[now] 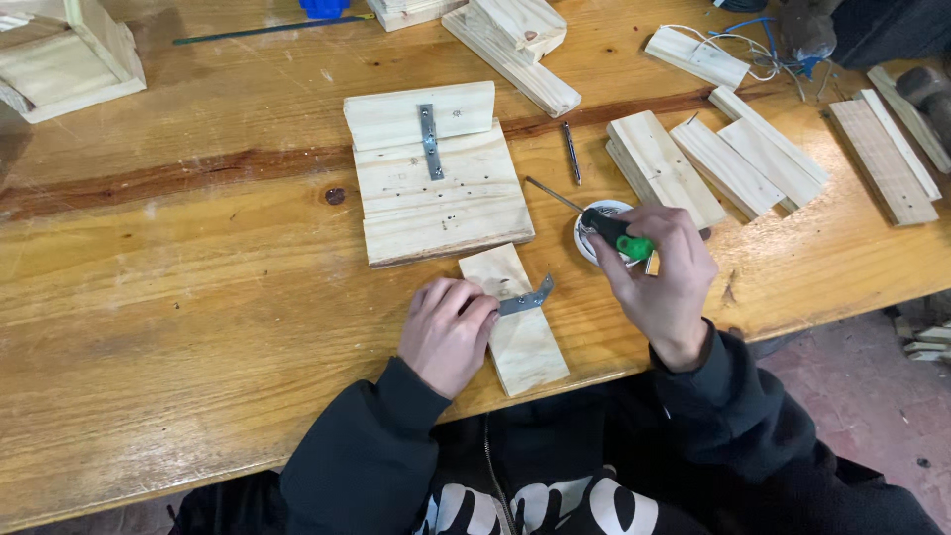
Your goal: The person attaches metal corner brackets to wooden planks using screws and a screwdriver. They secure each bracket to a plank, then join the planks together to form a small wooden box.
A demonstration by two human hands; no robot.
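My left hand (448, 329) rests with curled fingers on a small pine plank (522, 342) near the table's front edge, touching a flat metal bracket (526, 298) that lies across it. My right hand (662, 277) grips a screwdriver (607, 227) with a black and green handle. Its thin shaft points up and left, and the hand hovers over a small white round dish (590, 220). Beyond the plank lies a larger panel of joined boards (436, 188) with a metal strap (429, 141) screwed across the upper joint.
The wooden table (198, 287) holds several loose planks (728, 163) at the right, more boards (515, 45) at the back, a wooden frame (64, 54) at the far left, a loose bit (572, 154), white wire (738, 50) and a hammer (931, 94).
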